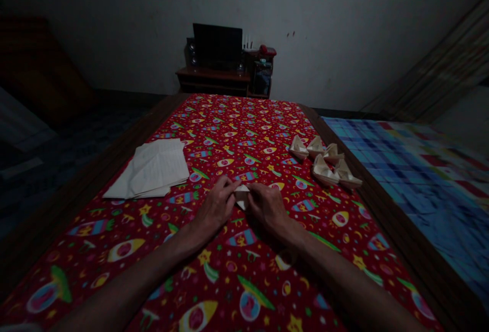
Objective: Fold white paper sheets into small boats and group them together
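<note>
A small piece of folded paper (242, 198) is held between my two hands over the middle of the red patterned cloth (244, 118). My left hand (220, 200) pinches its left side with thumb and fingers. On the right side, my right hand (268, 203) grips the paper with bent fingers, which hide part of it. To the left lies a stack of pale paper sheets (156, 166), slightly fanned and creased. Several folded paper boats (325, 171) stand grouped on the cloth to the right, apart from my hands.
Dark wooden edges (385, 220) border the cloth on both sides. Beyond the far end, a monitor (217, 44) and speakers stand on a wooden desk (214, 75) against the wall. A blue checked sheet (412, 189) spreads out on the right. The room is dim.
</note>
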Demonstrator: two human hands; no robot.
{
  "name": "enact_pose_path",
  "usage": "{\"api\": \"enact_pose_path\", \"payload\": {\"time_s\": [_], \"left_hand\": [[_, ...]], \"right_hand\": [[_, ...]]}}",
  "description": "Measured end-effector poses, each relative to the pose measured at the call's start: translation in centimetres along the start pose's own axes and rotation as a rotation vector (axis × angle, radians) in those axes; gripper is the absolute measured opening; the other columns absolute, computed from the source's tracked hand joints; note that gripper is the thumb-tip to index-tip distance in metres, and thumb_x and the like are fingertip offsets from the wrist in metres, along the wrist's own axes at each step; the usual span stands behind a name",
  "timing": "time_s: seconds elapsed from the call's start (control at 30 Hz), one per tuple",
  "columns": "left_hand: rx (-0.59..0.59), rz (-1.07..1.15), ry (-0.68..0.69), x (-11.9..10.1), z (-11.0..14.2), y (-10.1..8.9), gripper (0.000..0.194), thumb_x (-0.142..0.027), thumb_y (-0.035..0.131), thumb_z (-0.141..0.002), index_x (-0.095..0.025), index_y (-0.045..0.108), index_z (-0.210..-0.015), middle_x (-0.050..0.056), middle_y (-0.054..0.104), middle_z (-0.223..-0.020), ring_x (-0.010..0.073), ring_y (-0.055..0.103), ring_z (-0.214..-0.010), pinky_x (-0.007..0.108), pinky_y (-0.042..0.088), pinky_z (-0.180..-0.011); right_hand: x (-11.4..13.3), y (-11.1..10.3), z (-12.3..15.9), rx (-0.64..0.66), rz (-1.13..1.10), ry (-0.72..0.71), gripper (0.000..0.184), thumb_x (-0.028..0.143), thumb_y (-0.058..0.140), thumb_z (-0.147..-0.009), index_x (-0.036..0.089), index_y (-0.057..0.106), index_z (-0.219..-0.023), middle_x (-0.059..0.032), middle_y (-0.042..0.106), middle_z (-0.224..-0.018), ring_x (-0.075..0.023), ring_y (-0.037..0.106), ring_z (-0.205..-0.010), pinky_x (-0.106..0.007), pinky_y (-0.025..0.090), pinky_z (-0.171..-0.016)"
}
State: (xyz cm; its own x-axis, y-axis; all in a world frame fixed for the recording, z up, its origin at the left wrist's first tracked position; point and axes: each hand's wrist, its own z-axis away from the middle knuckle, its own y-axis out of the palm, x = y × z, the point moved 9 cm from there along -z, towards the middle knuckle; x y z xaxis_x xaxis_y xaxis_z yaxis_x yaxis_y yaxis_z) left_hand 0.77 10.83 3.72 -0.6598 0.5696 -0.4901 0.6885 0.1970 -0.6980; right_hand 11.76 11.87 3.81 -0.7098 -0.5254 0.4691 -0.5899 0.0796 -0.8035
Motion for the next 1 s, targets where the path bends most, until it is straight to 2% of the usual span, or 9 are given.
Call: {"api": "enact_pose_path", "payload": {"time_s": [0.1,0.17,0.27,0.37,0.5,0.67,0.8,1.0], "left_hand": [[-0.014,0.005,-0.031,0.5,-0.1,0.0,0.037,-0.007,0.050,-0.080,-0.018,0.059,-0.114,0.003,0.052,-0.090,0.0144,0.055,-0.082,0.027,0.049,-0.073],[-0.033,0.006,-0.057,1.0,-0.2,0.0,0.038,-0.004,0.052,-0.077,-0.020,0.061,-0.110,0.002,0.054,-0.087,0.0135,0.055,-0.080,0.025,0.049,-0.071],[-0.048,0.006,-0.040,1.2,-0.1,-0.1,0.043,0.001,0.052,-0.072,-0.021,0.061,-0.108,0.001,0.055,-0.089,0.0127,0.056,-0.080,0.023,0.049,-0.070],[-0.028,-0.006,-0.002,1.1,0.2,0.0,0.038,0.001,0.051,-0.074,-0.020,0.062,-0.104,0.001,0.055,-0.091,0.0132,0.056,-0.083,0.024,0.049,-0.072],[0.036,-0.044,0.047,0.3,0.6,0.3,0.031,-0.002,0.047,-0.082,-0.020,0.061,-0.103,0.002,0.054,-0.092,0.0136,0.056,-0.083,0.025,0.050,-0.074],[0.202,-0.228,0.152,-1.5,1.1,0.9,0.025,-0.012,0.045,-0.090,-0.017,0.055,-0.112,0.007,0.055,-0.096,0.0194,0.052,-0.090,0.033,0.049,-0.077],[0.279,-0.296,0.180,-2.1,1.2,0.8,0.026,-0.014,0.042,-0.092,-0.017,0.053,-0.114,0.007,0.056,-0.097,0.0202,0.051,-0.090,0.034,0.048,-0.078],[0.284,-0.235,0.177,-2.5,1.2,0.2,0.028,-0.011,0.041,-0.091,-0.019,0.053,-0.115,0.007,0.055,-0.098,0.0194,0.052,-0.093,0.033,0.049,-0.079]], "right_hand": [[-0.1,0.2,0.1,-0.010,-0.210,0.003,0.027,0.012,0.044,-0.083,0.017,0.061,-0.104,-0.0042,0.069,-0.088,-0.0130,0.061,-0.071,-0.021,0.041,-0.064],[-0.1,0.2,0.2,-0.021,-0.227,-0.002,0.030,0.012,0.045,-0.082,0.017,0.060,-0.107,-0.0037,0.069,-0.090,-0.0129,0.062,-0.072,-0.021,0.042,-0.065],[-0.2,0.2,0.4,-0.020,-0.041,-0.011,0.024,0.015,0.048,-0.082,0.018,0.063,-0.101,-0.0035,0.068,-0.084,-0.0140,0.060,-0.068,-0.022,0.039,-0.062],[0.2,0.4,0.7,-0.005,0.238,-0.061,0.017,0.021,0.051,-0.083,0.020,0.066,-0.092,-0.0039,0.065,-0.078,-0.0144,0.056,-0.065,-0.023,0.032,-0.056],[1.6,0.8,1.1,-0.010,0.439,-0.221,0.020,0.020,0.052,-0.086,0.019,0.063,-0.103,-0.0062,0.064,-0.084,-0.0161,0.053,-0.071,-0.026,0.031,-0.057],[2.5,1.3,1.6,0.061,0.538,-0.350,0.030,0.020,0.053,-0.087,0.014,0.055,-0.116,-0.0092,0.063,-0.092,-0.0197,0.052,-0.079,-0.029,0.035,-0.060],[2.7,1.3,1.9,0.100,0.564,-0.406,0.027,0.017,0.051,-0.087,0.013,0.056,-0.114,-0.0095,0.062,-0.092,-0.0202,0.051,-0.079,-0.030,0.036,-0.060],[1.7,0.6,1.5,-0.002,0.440,-0.316,0.023,0.020,0.051,-0.088,0.019,0.057,-0.110,-0.0057,0.060,-0.087,-0.0157,0.048,-0.073,-0.026,0.032,-0.059]]}}
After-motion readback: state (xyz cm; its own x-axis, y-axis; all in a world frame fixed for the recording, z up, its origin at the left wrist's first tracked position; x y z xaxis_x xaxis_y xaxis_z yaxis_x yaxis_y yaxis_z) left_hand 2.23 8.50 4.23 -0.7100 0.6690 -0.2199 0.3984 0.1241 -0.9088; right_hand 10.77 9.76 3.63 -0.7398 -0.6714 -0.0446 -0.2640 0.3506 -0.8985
